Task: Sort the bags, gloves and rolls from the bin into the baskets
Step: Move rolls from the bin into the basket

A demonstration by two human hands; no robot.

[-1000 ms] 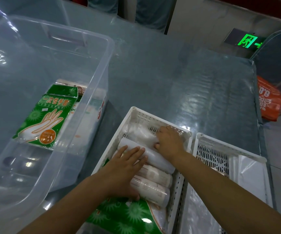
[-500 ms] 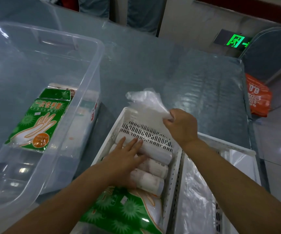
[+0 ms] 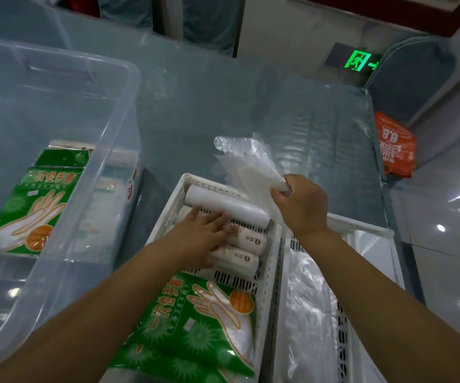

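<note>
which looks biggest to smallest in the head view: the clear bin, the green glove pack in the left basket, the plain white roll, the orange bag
1. clear bin
2. green glove pack, though it lies close to the camera
3. plain white roll
4. orange bag, though it lies far off, so its true size is unsure

body: two forearms, bare, no sleeves | hands: left hand (image 3: 201,239), right hand (image 3: 303,205), ungloved

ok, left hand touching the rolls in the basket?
Touching. Head view: the left hand lies flat, fingers straight, on the rolls in the left basket, no gap showing.
</note>
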